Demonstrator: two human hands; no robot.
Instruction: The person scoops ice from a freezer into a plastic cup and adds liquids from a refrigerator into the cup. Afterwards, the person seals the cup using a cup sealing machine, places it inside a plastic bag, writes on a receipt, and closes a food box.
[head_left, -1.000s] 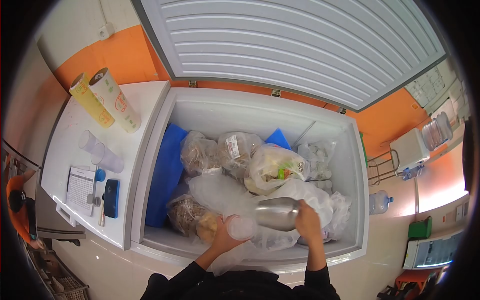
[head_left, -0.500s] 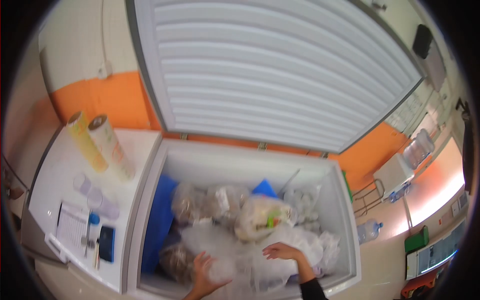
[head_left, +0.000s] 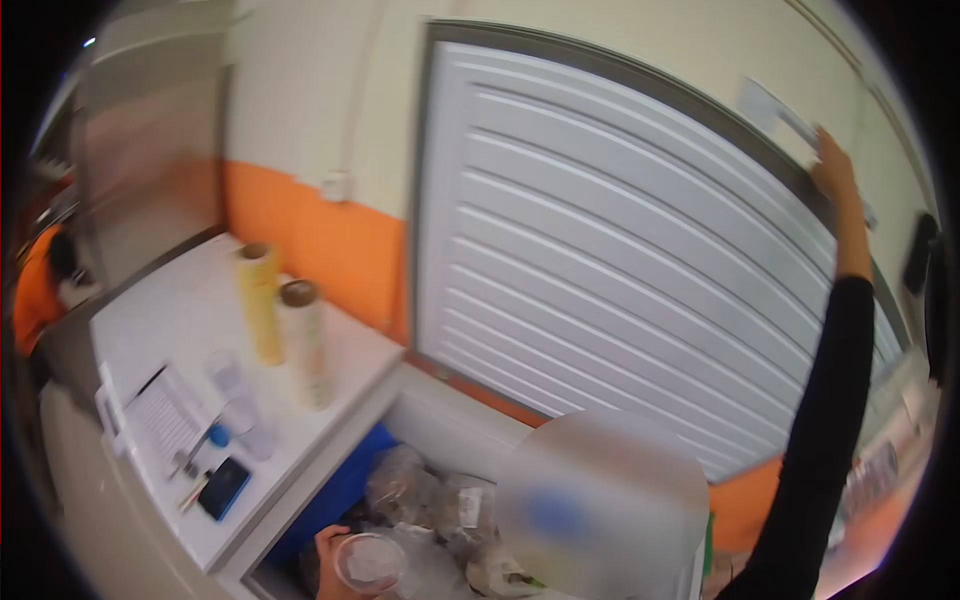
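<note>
My right hand [head_left: 836, 178] is raised at the upper right, at the top edge of the open freezer lid [head_left: 620, 240]; its fingers are bent over that edge. Low in the view, my left hand [head_left: 335, 562] is wrapped round a clear plastic cup [head_left: 370, 562] with whitish contents. Below the cup, the chest freezer [head_left: 440, 410] holds clear bags of brown food [head_left: 400, 482] and a blue sheet [head_left: 335, 490]. A large blurred rounded shape [head_left: 605, 500] covers the right part of the freezer.
On the white counter [head_left: 150, 300] at the left stand a yellow roll [head_left: 262, 310] and a pale roll [head_left: 303, 350], with clear cups [head_left: 240, 410], a printed sheet [head_left: 168, 420] and a dark phone [head_left: 223, 490]. A person in orange [head_left: 38, 285] is at the far left.
My right hand let go of the metal vessel, then rose from above the bags to the lid. The view has swung left and up. My left hand still has the cup.
</note>
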